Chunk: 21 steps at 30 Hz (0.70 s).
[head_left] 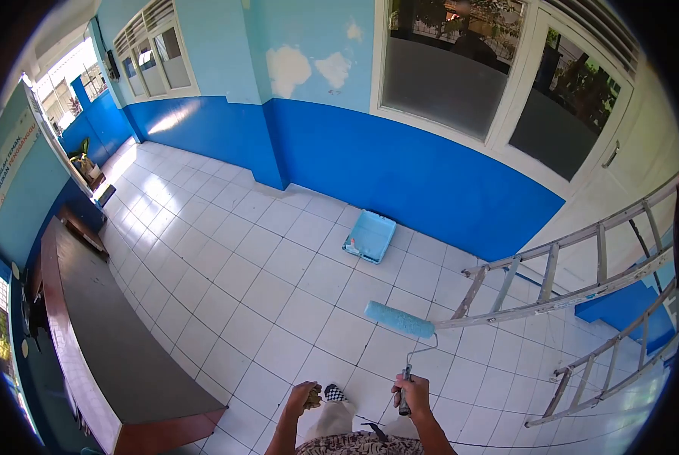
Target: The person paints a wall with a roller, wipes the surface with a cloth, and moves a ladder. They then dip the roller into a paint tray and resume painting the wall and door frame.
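Note:
My right hand (413, 394) is wrapped round the grey handle of a paint roller (400, 318). Its light-blue sleeve points up and to the left, at the end of a bent wire frame, and overlaps the foot of the ladder in this view. Near my waist, my left hand (301, 397) is closed, with a small brownish thing at its fingers that I cannot make out. Ahead on the tiles lies a light-blue paint tray (371, 236), beyond reach of both hands, with a pale patch on its left rim.
An aluminium stepladder (551, 274) stands to my right beside a white door (620, 163). A long dark-topped table (119, 334) runs along the left. The wall ahead is blue below (400, 174) and light blue above, with bare white patches (290, 70). Potted plants (85, 163) stand far left.

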Each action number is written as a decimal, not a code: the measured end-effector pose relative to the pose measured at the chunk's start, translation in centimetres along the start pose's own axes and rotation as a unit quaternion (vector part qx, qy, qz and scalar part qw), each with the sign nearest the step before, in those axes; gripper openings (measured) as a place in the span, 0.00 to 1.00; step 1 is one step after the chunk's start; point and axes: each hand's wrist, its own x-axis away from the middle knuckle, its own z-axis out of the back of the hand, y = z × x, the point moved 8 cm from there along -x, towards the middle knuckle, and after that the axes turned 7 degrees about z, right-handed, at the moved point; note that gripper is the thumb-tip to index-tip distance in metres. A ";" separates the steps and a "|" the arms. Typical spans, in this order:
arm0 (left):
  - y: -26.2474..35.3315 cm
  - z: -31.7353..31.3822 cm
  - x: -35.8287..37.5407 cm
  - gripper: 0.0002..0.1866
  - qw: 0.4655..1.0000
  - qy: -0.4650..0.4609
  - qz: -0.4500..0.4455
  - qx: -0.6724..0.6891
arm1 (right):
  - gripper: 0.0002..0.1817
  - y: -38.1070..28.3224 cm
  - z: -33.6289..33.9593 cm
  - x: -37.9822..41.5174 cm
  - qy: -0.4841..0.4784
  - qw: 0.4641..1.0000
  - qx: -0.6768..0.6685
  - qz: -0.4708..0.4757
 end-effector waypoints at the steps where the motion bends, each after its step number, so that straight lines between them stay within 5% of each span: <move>1: 2.9 0.5 0.7 0.13 1.000 -0.008 -0.017 0.023 | 0.13 -0.8 -1.5 -1.0 -0.010 1.000 -0.021 0.011; 8: 12.6 6.1 -3.2 0.15 0.998 0.027 -0.013 0.060 | 0.12 -4.3 -4.1 -12.4 -0.081 0.983 0.160 -0.022; 12: 16.0 7.0 -6.6 0.17 0.997 0.044 -0.010 0.069 | 0.12 -3.0 -5.4 -19.5 -0.065 0.980 0.157 -0.102; 21: 26.3 10.4 -14.5 0.16 0.955 0.154 0.028 0.253 | 0.12 -5.4 -10.7 -41.0 0.026 0.986 0.140 -0.082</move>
